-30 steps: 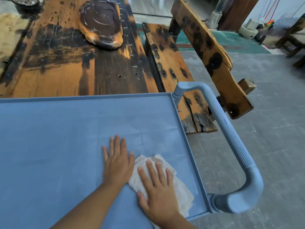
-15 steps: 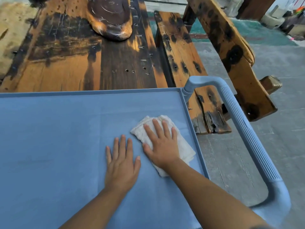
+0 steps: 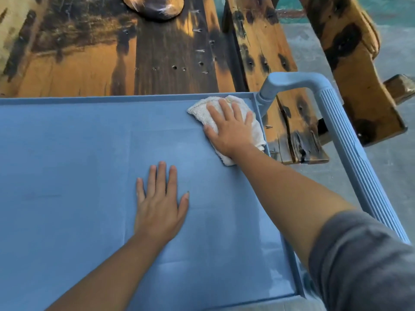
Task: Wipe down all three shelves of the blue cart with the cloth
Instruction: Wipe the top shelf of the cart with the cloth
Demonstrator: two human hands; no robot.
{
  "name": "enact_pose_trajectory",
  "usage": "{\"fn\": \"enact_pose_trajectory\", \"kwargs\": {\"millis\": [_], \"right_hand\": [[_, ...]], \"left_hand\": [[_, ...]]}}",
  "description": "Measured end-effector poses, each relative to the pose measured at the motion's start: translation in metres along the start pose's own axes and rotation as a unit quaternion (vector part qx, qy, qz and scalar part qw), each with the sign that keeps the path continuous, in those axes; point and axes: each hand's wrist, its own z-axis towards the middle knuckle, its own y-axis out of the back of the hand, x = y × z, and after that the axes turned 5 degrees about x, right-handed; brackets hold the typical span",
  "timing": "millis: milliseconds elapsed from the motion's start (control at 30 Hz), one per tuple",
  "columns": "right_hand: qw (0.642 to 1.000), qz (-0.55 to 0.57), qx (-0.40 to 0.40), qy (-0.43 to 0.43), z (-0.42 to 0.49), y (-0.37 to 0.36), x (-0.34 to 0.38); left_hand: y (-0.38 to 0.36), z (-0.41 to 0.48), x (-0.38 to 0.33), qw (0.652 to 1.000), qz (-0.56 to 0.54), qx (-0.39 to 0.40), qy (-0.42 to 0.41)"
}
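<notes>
The blue cart's top shelf (image 3: 67, 167) fills most of the view, with a low rim around it. A folded white cloth (image 3: 203, 110) lies in the shelf's far right corner. My right hand (image 3: 231, 129) presses flat on the cloth, fingers spread, pointing toward the far rim. My left hand (image 3: 160, 203) rests flat and empty on the bare shelf, nearer to me and left of the cloth. The lower shelves are hidden under the top one.
The cart's ribbed blue handle (image 3: 350, 140) runs along the right side. Beyond the far rim stands a scorched wooden table (image 3: 112, 63) with a wooden bench (image 3: 269, 59) beside it. Grey concrete floor (image 3: 399, 167) lies to the right.
My right hand has pushed the cloth away from me, from the near right part of the shelf to its far right corner. My left hand has stayed flat on the shelf.
</notes>
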Motion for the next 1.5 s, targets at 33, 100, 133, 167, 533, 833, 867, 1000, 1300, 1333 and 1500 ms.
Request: {"fn": "enact_pose_trajectory", "kwargs": {"millis": [33,100,133,167,533,833,867,1000,1300,1333,1500], "right_hand": [[1.000,0.006,0.004,-0.013,-0.009,0.000,-0.003],[1.000,0.012,0.003,-0.015,-0.038,-0.001,-0.009],[1.000,0.014,0.003,-0.013,-0.057,-0.004,-0.010],[1.000,0.018,0.002,-0.012,-0.076,-0.008,-0.011],[0.999,-0.002,-0.009,-0.034,-0.262,-0.057,-0.002],[0.999,-0.004,-0.005,-0.049,-0.292,-0.059,0.000],[0.999,-0.004,-0.007,-0.052,-0.292,-0.059,-0.001],[0.999,0.003,-0.009,-0.053,-0.293,-0.059,-0.001],[0.998,0.002,0.009,-0.064,-0.293,-0.059,0.001],[0.998,-0.002,0.012,-0.063,-0.292,-0.059,0.002],[0.998,-0.011,0.032,-0.055,-0.285,-0.060,0.038]], "left_hand": [[0.000,0.001,0.000,1.000,0.001,0.004,0.002],[0.000,0.001,-0.001,1.000,0.002,0.008,0.001],[0.000,0.001,-0.001,1.000,0.003,0.009,0.001],[0.001,0.002,-0.001,1.000,0.003,0.010,0.001],[-0.001,0.004,-0.001,1.000,-0.012,0.010,-0.013],[0.010,-0.009,0.023,0.993,-0.070,-0.006,-0.095],[0.012,-0.018,0.039,0.990,-0.062,-0.005,-0.125],[0.019,-0.078,0.134,0.996,-0.029,0.003,-0.084],[0.033,-0.180,0.274,0.992,0.001,0.033,0.119],[0.033,-0.180,0.274,0.992,0.005,0.032,0.120],[0.024,-0.177,0.286,0.992,0.018,0.030,0.119]]}}
